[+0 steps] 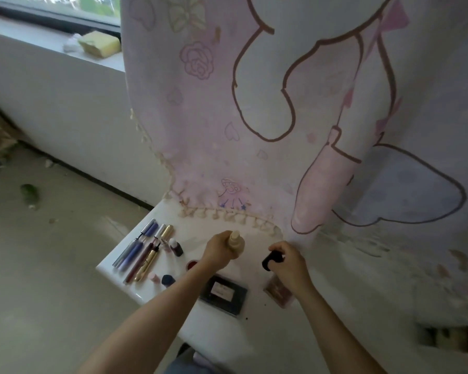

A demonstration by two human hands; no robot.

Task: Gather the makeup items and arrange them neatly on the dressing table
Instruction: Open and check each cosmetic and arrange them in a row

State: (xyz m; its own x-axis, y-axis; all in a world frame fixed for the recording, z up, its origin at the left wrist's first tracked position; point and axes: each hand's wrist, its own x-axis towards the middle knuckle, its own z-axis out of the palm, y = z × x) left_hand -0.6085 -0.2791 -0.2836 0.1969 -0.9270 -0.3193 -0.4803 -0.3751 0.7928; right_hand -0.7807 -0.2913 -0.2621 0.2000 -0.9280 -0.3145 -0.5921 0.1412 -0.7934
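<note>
Left hand (219, 252) grips a beige bottle (237, 242); right hand (288, 261) pinches a black cap (271, 259).
Pens (139, 252) lie left of that grip; a dark palette (223, 291) sits between the wrists on the dressing table (227, 333).

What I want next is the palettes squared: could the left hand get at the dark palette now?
Probably not yet: the left hand grips the beige bottle, so it is full. The dark palette itself lies uncovered close beside that wrist.

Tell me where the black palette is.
Head view: the palette lies on the table near its front edge, left of the compact, below the left hand.
</note>
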